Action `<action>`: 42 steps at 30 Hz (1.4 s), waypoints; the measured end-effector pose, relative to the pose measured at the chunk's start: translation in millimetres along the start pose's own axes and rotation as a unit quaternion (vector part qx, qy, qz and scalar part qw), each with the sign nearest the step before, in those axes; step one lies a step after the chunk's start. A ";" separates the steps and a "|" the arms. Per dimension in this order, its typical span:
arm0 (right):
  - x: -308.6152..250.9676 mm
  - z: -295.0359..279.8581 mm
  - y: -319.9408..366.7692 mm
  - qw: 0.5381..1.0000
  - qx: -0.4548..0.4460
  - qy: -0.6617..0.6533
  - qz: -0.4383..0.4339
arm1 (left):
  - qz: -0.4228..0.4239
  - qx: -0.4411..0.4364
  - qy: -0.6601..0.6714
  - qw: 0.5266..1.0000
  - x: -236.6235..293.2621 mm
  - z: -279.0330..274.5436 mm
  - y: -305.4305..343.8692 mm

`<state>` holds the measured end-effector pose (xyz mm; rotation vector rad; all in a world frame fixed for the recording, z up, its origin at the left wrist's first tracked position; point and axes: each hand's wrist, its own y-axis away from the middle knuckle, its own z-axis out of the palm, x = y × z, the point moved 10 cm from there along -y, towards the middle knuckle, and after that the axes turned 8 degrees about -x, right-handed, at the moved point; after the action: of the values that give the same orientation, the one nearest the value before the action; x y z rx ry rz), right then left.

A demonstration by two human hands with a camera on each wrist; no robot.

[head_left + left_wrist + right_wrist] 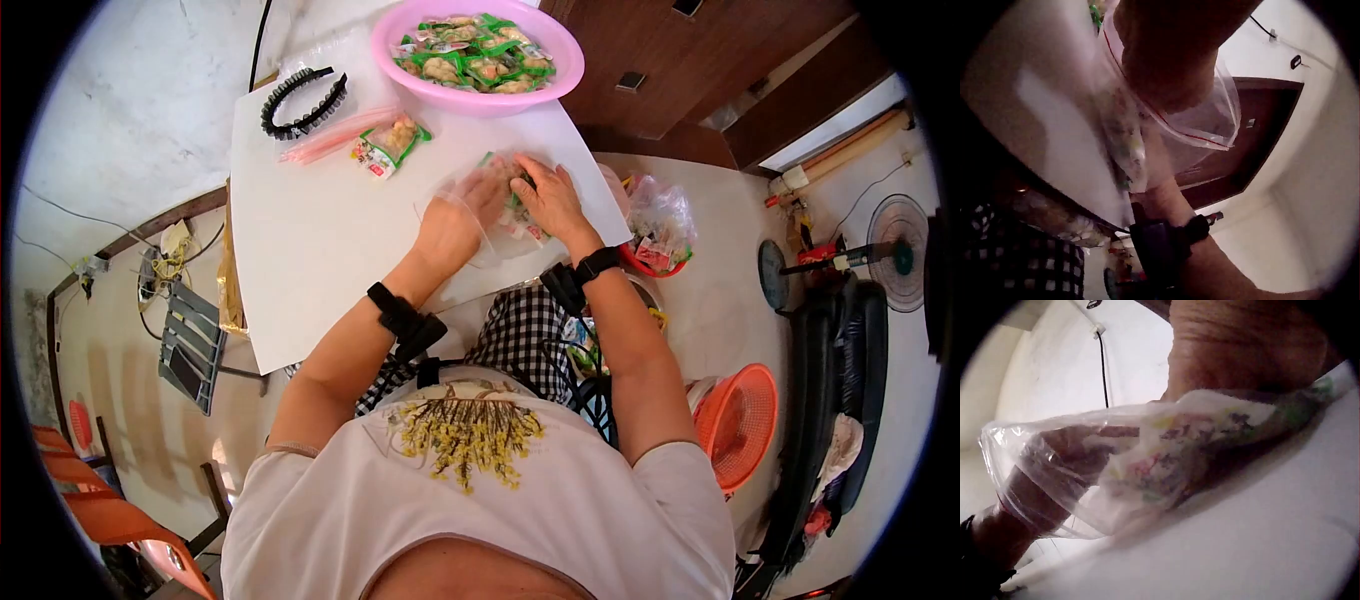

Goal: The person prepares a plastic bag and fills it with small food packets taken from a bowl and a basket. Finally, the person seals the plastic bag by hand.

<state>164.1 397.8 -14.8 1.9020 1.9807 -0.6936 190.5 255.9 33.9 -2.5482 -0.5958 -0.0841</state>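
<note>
A clear zip bag with a red line along its mouth lies on the white table. My left hand reaches inside it, the film loose round the wrist; its fingertips are hidden among the contents. Printed packets with green edges show through the film, blurred in the right wrist view. My right hand rests on the bag's right side from outside, thumb apart from the fingers. Left of the bag lies one sealed packet of pale food, beside a stack of flat pink-edged bags.
A pink basin full of green-edged packets stands at the table's far edge. A black hair band lies far left. Below the table's right edge is a red container with plastic-wrapped packets. An orange basket stands on the floor.
</note>
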 end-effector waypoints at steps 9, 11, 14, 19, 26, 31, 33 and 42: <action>-110.1 -20.7 8.3 0.995 0.032 0.029 -0.095 | -0.143 -0.078 0.280 0.946 -30.1 16.4 5.3; -120.9 -12.1 7.6 0.995 0.020 -0.002 -0.103 | -0.061 -0.038 0.274 0.959 -27.0 14.4 8.9; -131.8 -4.7 8.8 0.990 0.055 -0.004 -0.129 | -0.052 -0.105 0.194 0.974 -28.9 34.4 15.3; -144.9 -5.0 2.4 0.987 0.078 0.005 -0.143 | -0.086 -0.156 0.178 0.968 -29.1 39.1 11.9; -172.7 -14.8 13.0 0.962 0.019 -0.140 -0.234 | -0.083 -0.079 0.276 0.954 -22.8 22.6 -16.1; -176.2 -15.5 12.7 0.950 -0.085 -0.197 -0.229 | -0.074 -0.046 0.289 0.953 -31.9 31.4 -26.5; -171.5 -24.3 23.2 0.957 0.008 -0.159 -0.244 | -0.070 -0.037 0.298 0.951 -35.4 33.0 -25.3; -147.8 9.9 79.6 0.989 0.035 0.061 -0.130 | 0.015 -0.034 0.085 0.996 -22.8 25.5 -7.4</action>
<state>252.5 268.1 45.5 1.7824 2.3385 -0.7376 165.4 265.3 11.4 -2.5813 -0.4945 -0.3130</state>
